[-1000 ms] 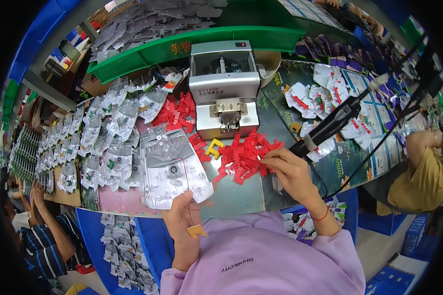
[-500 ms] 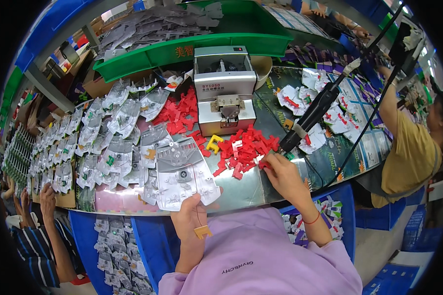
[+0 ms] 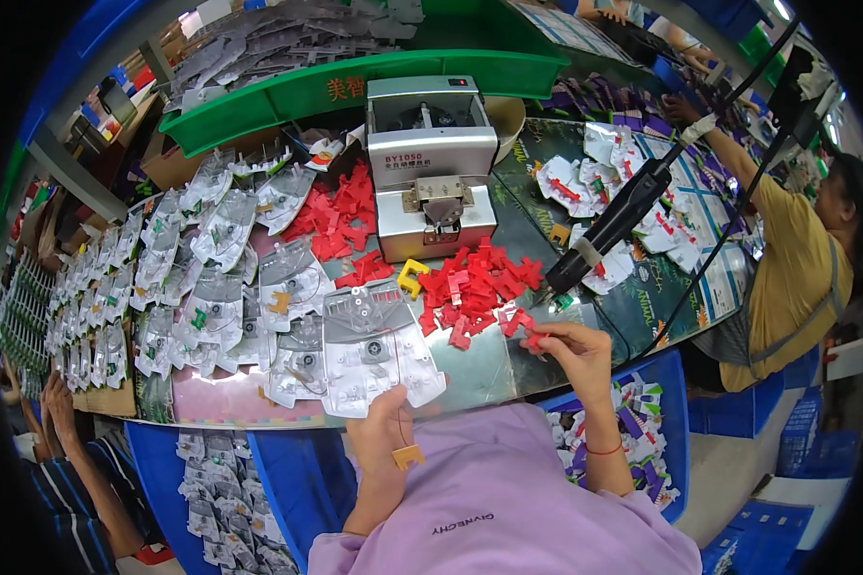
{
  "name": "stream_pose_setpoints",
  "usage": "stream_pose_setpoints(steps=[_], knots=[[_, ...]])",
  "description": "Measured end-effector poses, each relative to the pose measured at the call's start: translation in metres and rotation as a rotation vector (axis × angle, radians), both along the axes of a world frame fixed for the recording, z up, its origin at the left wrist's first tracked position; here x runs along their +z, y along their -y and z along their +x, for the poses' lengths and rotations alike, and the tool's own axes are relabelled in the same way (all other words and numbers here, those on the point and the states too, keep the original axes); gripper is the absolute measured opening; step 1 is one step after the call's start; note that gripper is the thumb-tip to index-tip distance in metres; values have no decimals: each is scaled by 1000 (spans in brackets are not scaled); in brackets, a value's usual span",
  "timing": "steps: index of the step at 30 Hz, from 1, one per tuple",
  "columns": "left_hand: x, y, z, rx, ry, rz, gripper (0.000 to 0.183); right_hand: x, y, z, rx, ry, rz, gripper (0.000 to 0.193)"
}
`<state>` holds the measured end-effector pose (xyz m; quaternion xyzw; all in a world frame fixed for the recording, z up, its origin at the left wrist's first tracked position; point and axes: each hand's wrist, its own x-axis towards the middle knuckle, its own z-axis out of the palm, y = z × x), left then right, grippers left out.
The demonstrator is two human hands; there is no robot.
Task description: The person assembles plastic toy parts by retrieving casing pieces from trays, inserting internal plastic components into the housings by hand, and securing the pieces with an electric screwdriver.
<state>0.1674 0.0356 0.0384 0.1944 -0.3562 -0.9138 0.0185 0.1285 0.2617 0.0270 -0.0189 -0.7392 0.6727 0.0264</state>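
Observation:
My left hand (image 3: 379, 446) grips the lower edge of a white and grey plastic shell (image 3: 374, 359), its inner side with posts and a round black part facing up. From the shell a small tan board (image 3: 408, 456) dangles on a thin wire over my wrist. At the right edge of a heap of red plastic pieces (image 3: 470, 287), my right hand (image 3: 580, 356) pinches a red plastic piece (image 3: 531, 335) between thumb and fingers. A yellow plastic piece (image 3: 411, 276) lies left of the heap. Close above my right hand is the tip of a black electric screwdriver (image 3: 609, 230).
A silver screw-feeding machine (image 3: 431, 153) stands behind the heap. Rows of similar shells (image 3: 221, 230) cover the left side. White parts (image 3: 585, 182) lie at the right. A green tray (image 3: 259, 110) is at the back. Blue bins (image 3: 302, 479) stand below the table edge. Co-workers sit on both sides.
My right hand has drawn back to the right and down from the heap, with the red piece now showing in its fingers. The shell in my left hand has shifted slightly right.

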Motion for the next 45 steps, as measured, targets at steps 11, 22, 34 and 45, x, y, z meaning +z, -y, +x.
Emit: stream_pose_setpoints(steps=[11, 22, 34, 45], knots=[[-12, -12, 2, 58, 103, -58, 32, 37, 35, -20, 152, -561, 405, 17], [-25, -19, 5, 209, -11, -342, 14, 66, 91, -14, 363, -823, 546, 24], [-17, -21, 8, 168, -21, -195, 10, 65, 96, -9, 356, -849, 696, 29], [-16, -20, 10, 132, -127, -309, 17, 56, 100, -11, 397, -933, 816, 32]])
